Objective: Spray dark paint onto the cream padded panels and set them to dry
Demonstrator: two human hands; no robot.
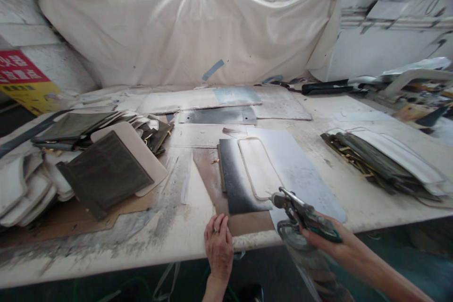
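My right hand (327, 238) grips a spray gun (295, 205) with a cup under it, its nozzle pointing left over the near table edge. In front of the nozzle lies a pale rounded-rectangle panel (259, 166), resting partly on a dark sheet (235, 179) and partly on a light grey sheet (300, 172). My left hand (218, 245) rests flat on the near edge of the table (184, 231), fingers together, a ring on one finger, holding nothing.
A pile of dark and pale panels (102, 165) sits at the left, with white pieces (24, 188) stacked beside it. Another stack of panels (385, 160) lies at the right. A cloth (184, 33) hangs behind the table. Flat boards (219, 104) lie at the back.
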